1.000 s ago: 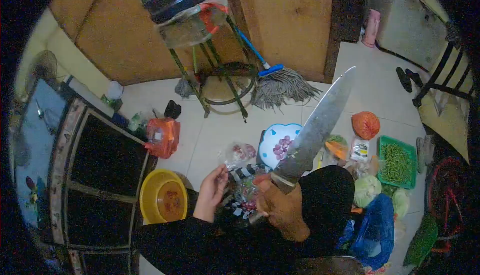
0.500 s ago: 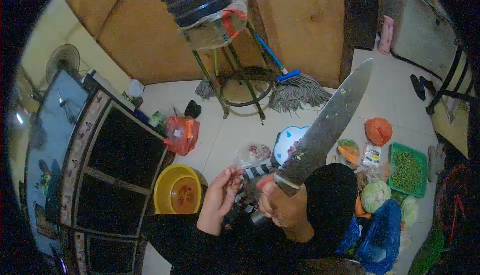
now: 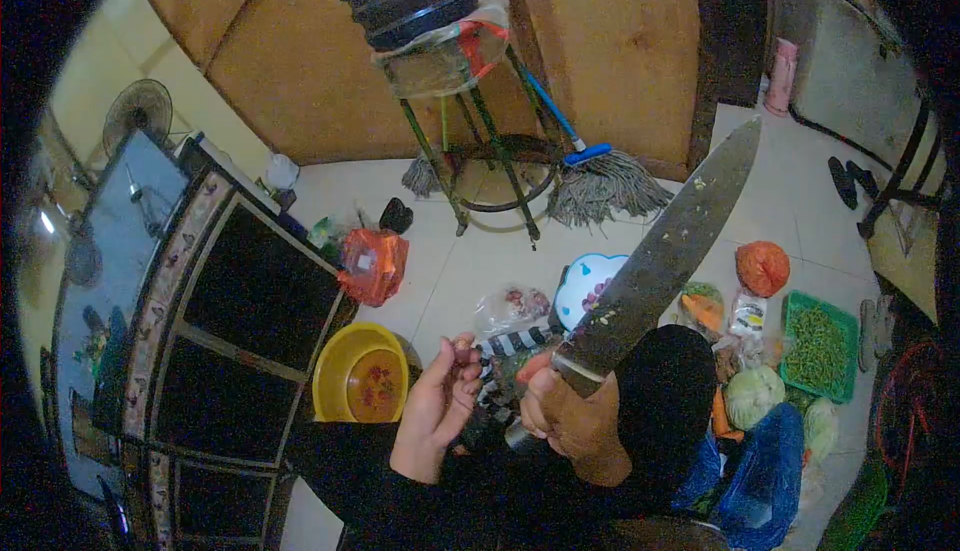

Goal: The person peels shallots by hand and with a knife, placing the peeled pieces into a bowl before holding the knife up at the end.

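Note:
My right hand (image 3: 575, 416) grips the handle of a large kitchen knife (image 3: 670, 251). Its broad blade points up and away to the right, with small pale bits stuck to it. My left hand (image 3: 435, 416) is raised beside it, fingertips pinched round a small reddish-brown shallot (image 3: 463, 347). Past the knife, a white and blue plate (image 3: 570, 296) carries small purple-red pieces and is partly hidden by the blade. Between plate and left hand is a clear plastic bag (image 3: 512, 309) of shallots. A black-and-white striped cloth (image 3: 515, 343) shows between my hands.
On the left stands a yellow basin (image 3: 330, 376) with reddish bits in it, near an orange bag (image 3: 375, 266). To the right are a green tray (image 3: 845, 351) of green vegetables, cabbage (image 3: 755, 398) and a blue bag (image 3: 755, 491). A stool (image 3: 490, 141) and mop (image 3: 610, 186) stand ahead.
The shallot now shows between my left fingertips, where it was hard to see before. The right hand keeps the knife at nearly the same angle. The whole view has shifted slightly.

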The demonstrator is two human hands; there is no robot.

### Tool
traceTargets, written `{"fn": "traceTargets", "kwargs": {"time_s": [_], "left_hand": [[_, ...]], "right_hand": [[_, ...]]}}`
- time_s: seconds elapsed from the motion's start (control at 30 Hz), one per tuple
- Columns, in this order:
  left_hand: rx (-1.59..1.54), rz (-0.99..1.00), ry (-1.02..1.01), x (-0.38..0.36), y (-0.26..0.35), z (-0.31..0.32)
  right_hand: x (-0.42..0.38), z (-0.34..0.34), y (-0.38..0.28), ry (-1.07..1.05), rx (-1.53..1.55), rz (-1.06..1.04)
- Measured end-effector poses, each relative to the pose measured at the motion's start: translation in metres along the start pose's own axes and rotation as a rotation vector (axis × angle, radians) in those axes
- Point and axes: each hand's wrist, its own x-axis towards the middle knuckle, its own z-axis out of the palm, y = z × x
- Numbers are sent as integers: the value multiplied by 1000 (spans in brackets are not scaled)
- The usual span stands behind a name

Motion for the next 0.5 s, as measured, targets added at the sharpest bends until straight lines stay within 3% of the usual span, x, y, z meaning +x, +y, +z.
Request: {"fn": "traceTargets", "kwargs": {"time_s": [0.33,0.43,0.5], "left_hand": [[-37,50,-54,-9,3,2],[-9,108,-49,-13,3,5],[-14,145,-73,-15,4,5]], "right_hand": [[-1,-1,2,-24,19,-7],[-1,0,0,18,12,123],[2,0,2,25,-213,128]]}}
